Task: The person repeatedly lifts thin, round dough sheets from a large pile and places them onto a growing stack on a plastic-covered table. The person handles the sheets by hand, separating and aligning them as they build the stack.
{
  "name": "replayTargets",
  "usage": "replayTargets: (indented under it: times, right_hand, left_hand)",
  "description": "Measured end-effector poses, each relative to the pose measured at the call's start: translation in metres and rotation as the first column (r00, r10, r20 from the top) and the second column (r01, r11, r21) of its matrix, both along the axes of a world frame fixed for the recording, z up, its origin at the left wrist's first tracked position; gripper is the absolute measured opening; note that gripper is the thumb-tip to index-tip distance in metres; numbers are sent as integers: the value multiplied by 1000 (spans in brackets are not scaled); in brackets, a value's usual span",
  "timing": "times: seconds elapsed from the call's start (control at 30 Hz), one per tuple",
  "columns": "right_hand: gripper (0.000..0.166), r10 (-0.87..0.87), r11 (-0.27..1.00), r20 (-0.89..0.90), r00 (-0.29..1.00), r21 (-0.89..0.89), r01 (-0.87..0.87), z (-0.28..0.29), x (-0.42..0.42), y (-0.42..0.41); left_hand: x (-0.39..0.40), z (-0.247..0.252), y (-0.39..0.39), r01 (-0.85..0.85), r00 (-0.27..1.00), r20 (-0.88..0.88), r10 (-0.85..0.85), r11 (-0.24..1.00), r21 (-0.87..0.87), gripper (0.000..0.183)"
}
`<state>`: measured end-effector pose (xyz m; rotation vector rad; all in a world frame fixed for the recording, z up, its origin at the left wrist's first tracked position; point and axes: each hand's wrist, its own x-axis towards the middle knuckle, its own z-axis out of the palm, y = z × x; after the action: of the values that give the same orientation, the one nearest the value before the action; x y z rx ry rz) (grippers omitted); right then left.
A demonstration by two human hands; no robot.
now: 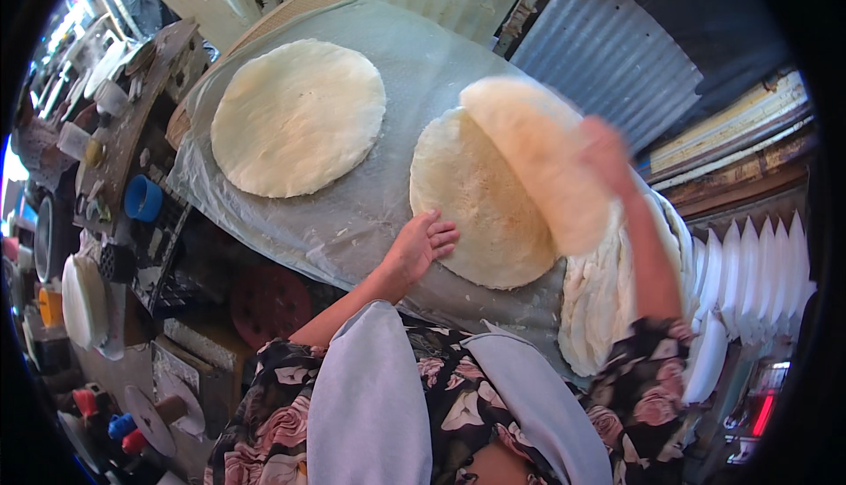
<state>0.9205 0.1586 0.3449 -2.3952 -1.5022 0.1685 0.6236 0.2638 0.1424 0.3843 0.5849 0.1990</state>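
Note:
My right hand (605,151), blurred by motion, grips the far right edge of a thin round flatbread (542,161). That flatbread is raised and partly over a second round flatbread (486,207) lying on plastic sheeting. At the second flatbread's near left edge, my left hand (426,240) rests with its fingers slightly apart, holding nothing. Farther left lies another pale round flatbread (297,118), flat and with a slightly ragged edge. Under my right forearm, a stack of folded flatbreads (598,306) sits at the right end of the table; the forearm hides part of it.
Clear plastic sheeting (317,234) covers the table. Corrugated metal sheets (601,69) stand behind it. Filled white plastic bags (747,273) line the right side. A blue cup (143,198) and a cluttered wooden bench (125,148) are at left.

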Motion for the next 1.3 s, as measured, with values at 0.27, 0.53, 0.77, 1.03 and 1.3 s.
replayTargets:
  times: [0.27, 0.53, 0.77, 1.03, 1.3]
  right_hand:
    - [42, -165, 965, 437, 884, 255, 54, 187, -53, -23]
    - [18, 194, 957, 402, 895, 121, -262, -49, -154, -22]
    - [30, 177, 976, 127, 976, 108, -191, -111, -184, -10]
    - [30, 221, 965, 162, 962, 106, -239, -113, -197, -13]
    - [36, 80, 996, -7, 997, -42, -80, -90, -155, -19]
  left_hand:
    - [-10, 18, -1, -123, 986, -63, 154, 930, 348, 48]
    - [-23, 23, 20, -123, 943, -215, 253, 868, 482, 45]
    - [-27, 33, 24, 13, 956, -235, 177, 773, 634, 45]
    - [-16, 24, 3, 47, 993, 105, -46, 999, -7, 37]
    - [-5, 8, -5, 5, 997, 81, -3, 1000, -28, 52]
